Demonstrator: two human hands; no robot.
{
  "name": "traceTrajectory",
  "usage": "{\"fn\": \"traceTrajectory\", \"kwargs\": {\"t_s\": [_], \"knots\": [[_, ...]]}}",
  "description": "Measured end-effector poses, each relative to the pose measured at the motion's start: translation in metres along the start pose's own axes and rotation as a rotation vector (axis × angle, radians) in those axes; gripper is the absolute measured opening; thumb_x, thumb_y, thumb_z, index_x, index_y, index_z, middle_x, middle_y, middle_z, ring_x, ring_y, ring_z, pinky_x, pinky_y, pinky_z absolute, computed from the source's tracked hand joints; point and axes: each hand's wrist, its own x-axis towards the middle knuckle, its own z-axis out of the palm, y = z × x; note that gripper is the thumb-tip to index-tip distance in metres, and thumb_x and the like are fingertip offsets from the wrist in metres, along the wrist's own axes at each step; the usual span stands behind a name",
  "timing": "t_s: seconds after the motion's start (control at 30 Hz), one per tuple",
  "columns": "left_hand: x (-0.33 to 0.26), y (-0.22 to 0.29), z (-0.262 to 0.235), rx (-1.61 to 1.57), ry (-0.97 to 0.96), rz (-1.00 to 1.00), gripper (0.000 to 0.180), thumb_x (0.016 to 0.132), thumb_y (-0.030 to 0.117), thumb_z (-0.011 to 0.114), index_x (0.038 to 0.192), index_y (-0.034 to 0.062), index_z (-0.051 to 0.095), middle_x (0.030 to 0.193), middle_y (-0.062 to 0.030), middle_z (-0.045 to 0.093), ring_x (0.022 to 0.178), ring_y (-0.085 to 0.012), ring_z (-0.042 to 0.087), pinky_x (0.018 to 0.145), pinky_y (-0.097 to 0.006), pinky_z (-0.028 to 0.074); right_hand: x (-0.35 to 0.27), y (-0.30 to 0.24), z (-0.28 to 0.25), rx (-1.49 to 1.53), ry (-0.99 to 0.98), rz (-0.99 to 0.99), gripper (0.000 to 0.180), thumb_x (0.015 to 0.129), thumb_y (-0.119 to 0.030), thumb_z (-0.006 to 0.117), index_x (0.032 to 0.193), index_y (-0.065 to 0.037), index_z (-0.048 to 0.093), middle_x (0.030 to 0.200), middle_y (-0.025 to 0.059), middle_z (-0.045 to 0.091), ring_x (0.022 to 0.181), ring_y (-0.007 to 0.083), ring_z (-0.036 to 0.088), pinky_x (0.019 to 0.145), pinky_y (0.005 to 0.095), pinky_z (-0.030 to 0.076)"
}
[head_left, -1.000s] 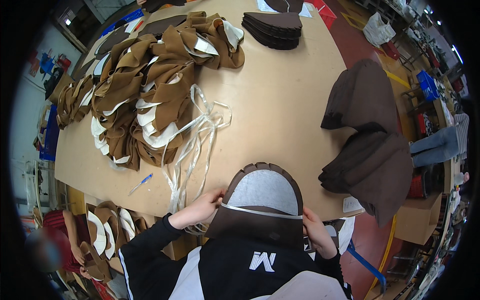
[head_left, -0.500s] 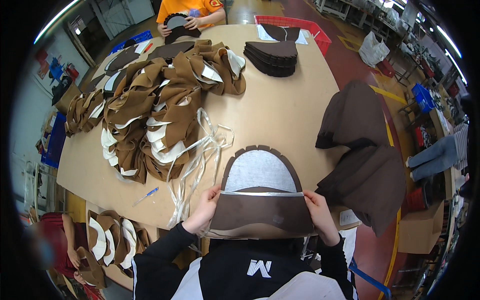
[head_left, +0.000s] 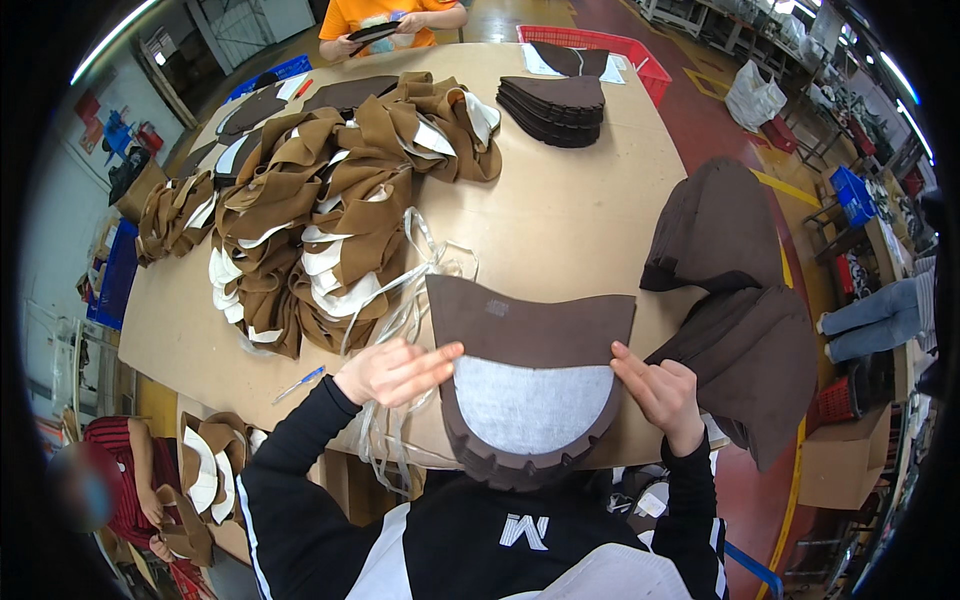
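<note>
Right in front of me, at the table's near edge, lies a dark brown fabric panel with a half-oval white backing. Its wide, wavy edge points away from me; the notched, curved edge faces me and looks several layers thick. My left hand grips its left side, index and middle fingers stretched over the edge. At the right side my right hand holds it in the same way, index finger on top. The thumbs' grip underneath is hidden. White ribbon strips lie beside the left hand.
Brown pieces with white linings are heaped on the left. A blue pen lies nearby. Stacked dark panels stand at the back, larger dark pieces on the right. Across the table, a person in orange holds a dark piece.
The panel has been turned round: its notched curve pointed away before and now faces me. My fingers now lie over its edges, where the thumbs were on top. The person opposite has tilted their piece.
</note>
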Motion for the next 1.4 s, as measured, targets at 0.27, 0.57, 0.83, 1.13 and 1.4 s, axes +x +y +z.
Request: {"fn": "traceTrajectory", "kwargs": {"t_s": [0.27,0.57,0.83,1.13,1.4], "knots": [[-0.004,0.006,0.026,-0.025,-0.305,0.2,0.053,0.078,0.008,0.058,0.131,0.0012,0.058,0.132,-0.0065,0.059,0.073,-0.0124,0.051,0.069,-0.023,0.045,-0.042,-0.013,0.024,-0.057,-0.291,-0.035,0.046,0.078,-0.007,0.059,0.123,-0.01,0.066,0.13,0.0055,0.064,0.056,0.009,0.05,0.055,0.024,0.044],[-0.04,-0.001,-0.005,-0.493,-0.55,-0.664,0.021,0.08,0.002,0.068,0.1,-0.0017,0.071,0.106,-0.0152,0.069,0.088,-0.0267,0.07,0.076,-0.035,0.056,-0.034,-0.011,0.031,-0.043,-0.436,0.592,0.012,0.086,-0.014,0.067,0.092,-0.007,0.073,0.068,0.0117,0.062,0.06,0.0282,0.063,0.056,0.0373,0.05],[-0.031,-0.026,-0.098,-0.792,-0.143,-1.457,0.015,0.085,0.007,0.071,0.096,-0.0019,0.075,0.069,-0.005,0.069,0.053,-0.0055,0.053,0.049,-0.021,0.04,0.011,-0.015,0.015,0.691,-0.021,1.009,0.017,0.086,-0.006,0.067,0.1,0.002,0.073,0.067,0.0116,0.063,0.056,0.015,0.06,0.055,0.0278,0.045],[0.144,0.003,0.03,-1.213,-0.213,-0.857,0.04,0.094,0.017,0.06,0.133,0.0092,0.06,0.086,-0.004,0.073,0.066,-0.0043,0.059,0.058,-0.021,0.046,0.063,-0.026,-0.009,0.719,0.103,0.943,0.016,0.088,-0.003,0.067,0.101,0.004,0.073,0.071,0.0064,0.064,0.06,0.0074,0.056,0.056,0.0224,0.043],[0.175,0.016,0.081,-1.099,-0.325,-0.784,0.03,0.099,0.025,0.054,0.094,-0.0002,0.071,0.059,-0.0029,0.06,0.055,-0.0103,0.055,0.055,-0.028,0.042,0.057,-0.056,-0.007,1.002,0.601,0.922,0.022,0.091,0.0,0.063,0.113,0.003,0.066,0.084,0.005,0.067,0.064,0.0098,0.06,0.063,0.0224,0.05]]}}
